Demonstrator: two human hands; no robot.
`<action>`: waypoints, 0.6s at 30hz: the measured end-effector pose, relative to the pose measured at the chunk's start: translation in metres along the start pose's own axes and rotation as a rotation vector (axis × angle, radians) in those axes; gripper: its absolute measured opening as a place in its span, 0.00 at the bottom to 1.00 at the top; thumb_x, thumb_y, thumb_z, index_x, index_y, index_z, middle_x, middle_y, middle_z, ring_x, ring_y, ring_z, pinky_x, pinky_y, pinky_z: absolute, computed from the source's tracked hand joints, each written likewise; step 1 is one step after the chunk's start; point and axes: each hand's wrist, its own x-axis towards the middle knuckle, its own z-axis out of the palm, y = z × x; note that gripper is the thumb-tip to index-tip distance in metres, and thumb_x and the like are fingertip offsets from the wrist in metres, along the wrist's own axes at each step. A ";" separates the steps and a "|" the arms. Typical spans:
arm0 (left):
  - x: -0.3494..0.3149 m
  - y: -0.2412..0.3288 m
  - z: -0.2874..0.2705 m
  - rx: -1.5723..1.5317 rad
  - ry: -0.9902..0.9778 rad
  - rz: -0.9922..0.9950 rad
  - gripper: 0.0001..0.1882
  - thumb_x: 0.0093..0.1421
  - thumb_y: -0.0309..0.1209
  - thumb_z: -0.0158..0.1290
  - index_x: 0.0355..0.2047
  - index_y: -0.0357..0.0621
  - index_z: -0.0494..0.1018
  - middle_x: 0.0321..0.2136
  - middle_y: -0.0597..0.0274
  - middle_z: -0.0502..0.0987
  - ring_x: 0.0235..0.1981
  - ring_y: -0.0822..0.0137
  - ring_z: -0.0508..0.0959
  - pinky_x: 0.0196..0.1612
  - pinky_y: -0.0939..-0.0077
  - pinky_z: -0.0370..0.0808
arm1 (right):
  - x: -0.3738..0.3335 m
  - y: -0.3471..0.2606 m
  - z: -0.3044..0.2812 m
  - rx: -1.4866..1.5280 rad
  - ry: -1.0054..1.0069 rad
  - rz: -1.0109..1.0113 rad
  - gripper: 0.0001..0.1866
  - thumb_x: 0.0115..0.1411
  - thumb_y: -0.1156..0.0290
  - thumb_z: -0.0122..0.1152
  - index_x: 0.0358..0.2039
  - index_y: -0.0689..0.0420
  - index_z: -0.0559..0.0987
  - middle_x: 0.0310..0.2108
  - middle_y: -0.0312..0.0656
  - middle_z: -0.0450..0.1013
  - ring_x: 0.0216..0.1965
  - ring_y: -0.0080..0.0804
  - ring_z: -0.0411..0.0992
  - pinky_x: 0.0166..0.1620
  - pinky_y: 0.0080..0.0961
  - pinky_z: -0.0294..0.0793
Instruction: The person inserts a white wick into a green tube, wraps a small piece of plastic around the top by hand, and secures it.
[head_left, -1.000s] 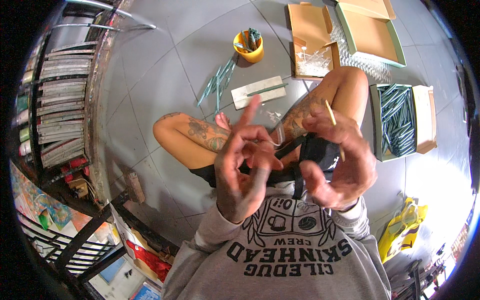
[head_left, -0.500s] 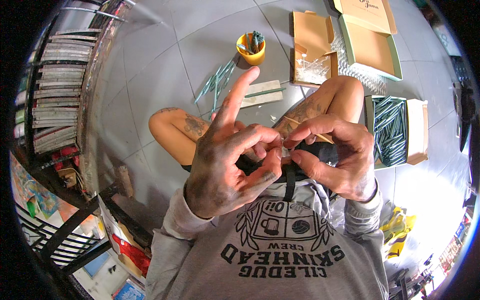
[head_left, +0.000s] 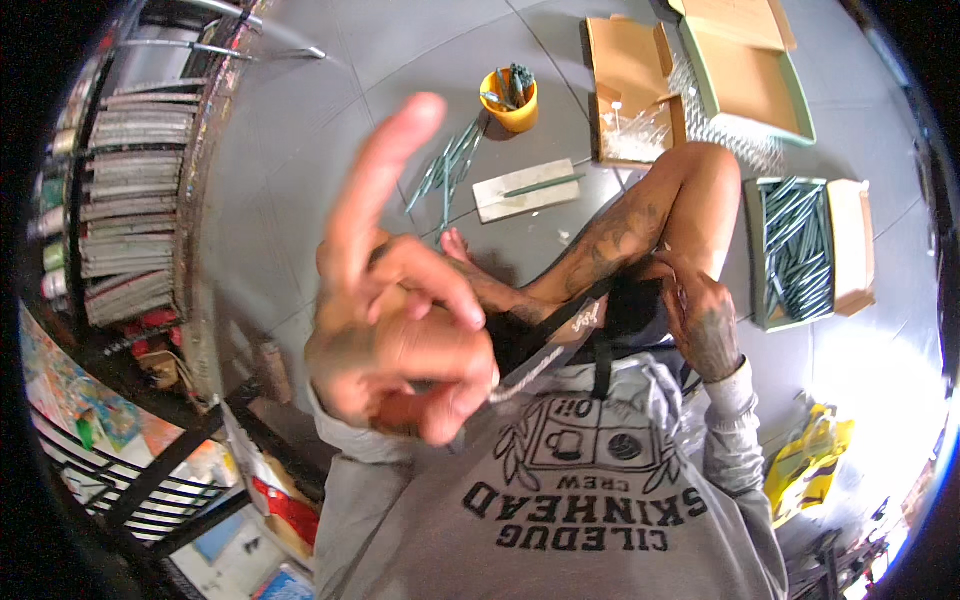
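My left hand (head_left: 400, 335) is raised in front of my chest, smeared by motion. Its index finger stretches up and away while the thumb and other fingers close in a pinch; what lies between them is too blurred to name. Lower, beside my right thigh, my right hand (head_left: 698, 318) rests against the dark shorts (head_left: 635, 305) with bent fingers close together. Its fingertips are partly in shadow, and anything in them is hidden. Beyond my legs, a dark green pen-like stick (head_left: 545, 186) lies across a pale flat block (head_left: 492, 208).
Loose green sticks (head_left: 447, 172) lie left of the block, near a yellow cup (head_left: 520, 118) holding dark pieces. Right, a box (head_left: 853, 245) holds many green sticks. Farther back are a brown box (head_left: 625, 60) with clear bits and an open green-edged box (head_left: 745, 85). Left stands a rack (head_left: 140, 210).
My hands have parted. The left moved left and toward me; the right dropped to my right thigh. The thin wooden stick at my right hand no longer shows.
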 end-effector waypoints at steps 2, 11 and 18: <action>-0.002 0.011 -0.020 0.184 -0.126 0.170 0.05 0.57 0.38 0.61 0.27 0.57 0.76 0.68 0.27 0.21 0.29 0.66 0.78 0.29 0.73 0.74 | -0.018 0.011 0.016 -0.274 -0.176 0.102 0.21 0.60 0.70 0.61 0.55 0.44 0.76 0.37 0.53 0.79 0.32 0.49 0.77 0.38 0.43 0.77; -0.015 0.038 0.021 0.308 0.003 0.392 0.20 0.44 0.25 0.65 0.34 0.68 0.74 0.36 0.79 0.63 0.24 0.66 0.64 0.30 0.67 0.60 | -0.025 -0.085 -0.011 1.442 -0.278 0.138 0.12 0.68 0.69 0.53 0.41 0.64 0.80 0.35 0.44 0.79 0.35 0.26 0.76 0.39 0.22 0.75; -0.016 0.017 0.022 0.281 -0.031 0.778 0.14 0.54 0.32 0.63 0.39 0.66 0.75 0.41 0.84 0.63 0.20 0.72 0.62 0.24 0.72 0.57 | -0.030 -0.101 0.008 1.936 -0.623 0.325 0.15 0.68 0.62 0.56 0.41 0.63 0.78 0.37 0.40 0.77 0.35 0.25 0.75 0.37 0.22 0.76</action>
